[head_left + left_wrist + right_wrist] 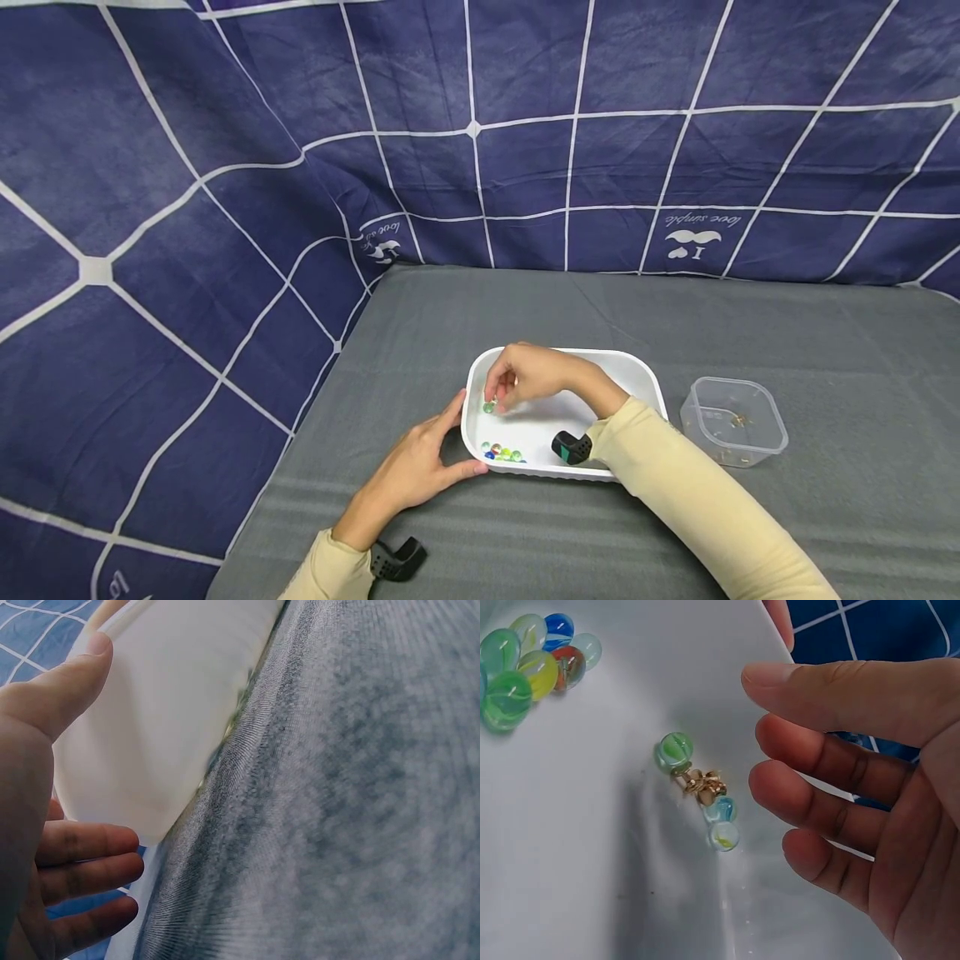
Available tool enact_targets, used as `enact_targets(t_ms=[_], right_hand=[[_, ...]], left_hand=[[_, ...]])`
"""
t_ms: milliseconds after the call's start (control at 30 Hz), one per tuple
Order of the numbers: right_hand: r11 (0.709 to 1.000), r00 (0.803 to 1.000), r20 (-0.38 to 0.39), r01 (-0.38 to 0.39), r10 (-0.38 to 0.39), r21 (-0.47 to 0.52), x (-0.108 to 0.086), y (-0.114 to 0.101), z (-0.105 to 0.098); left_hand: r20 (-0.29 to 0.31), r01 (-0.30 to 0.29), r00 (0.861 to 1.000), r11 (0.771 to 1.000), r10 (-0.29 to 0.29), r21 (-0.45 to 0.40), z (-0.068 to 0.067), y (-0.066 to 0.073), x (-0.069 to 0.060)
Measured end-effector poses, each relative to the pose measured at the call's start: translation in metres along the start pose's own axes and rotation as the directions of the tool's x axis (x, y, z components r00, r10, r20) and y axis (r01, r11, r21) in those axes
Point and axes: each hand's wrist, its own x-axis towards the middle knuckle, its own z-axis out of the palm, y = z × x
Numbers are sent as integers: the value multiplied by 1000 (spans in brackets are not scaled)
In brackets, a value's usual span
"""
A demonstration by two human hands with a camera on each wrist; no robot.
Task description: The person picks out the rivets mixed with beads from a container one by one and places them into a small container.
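My left hand (416, 462) rests against the left end of a white tray (540, 429). Its index finger lies along the short side and its thumb touches the near corner; the other fingers are apart from the tray in the left wrist view. Inside the tray, my right hand (536, 371) hovers with its fingertips loosely bent and nothing between them. Beside those fingertips, a green marble (676, 748), small gold-coloured metal pieces (703, 786) and two clear marbles (723, 835) lie in a short row. Several coloured marbles (536, 675) cluster by the near left corner.
To the right of the tray stands a clear plastic box (780, 442) with a few gold-coloured pieces (739, 421) in it. Both stand on a grey cloth (525, 308). A blue checked curtain (525, 167) hangs behind and on the left.
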Motion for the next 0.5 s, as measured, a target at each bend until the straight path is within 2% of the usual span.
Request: enact_targets(t_ms=[300, 500], right_hand=[[998, 998, -41, 55, -56, -15, -6, -7, -7], [998, 995, -75, 58, -60, -18, -12, -13, -13]], left_hand=[[-4, -3, 1000, 1000, 3, -6, 1, -1, 1], [-1, 0, 1000, 1000, 0, -8, 1, -2, 1]])
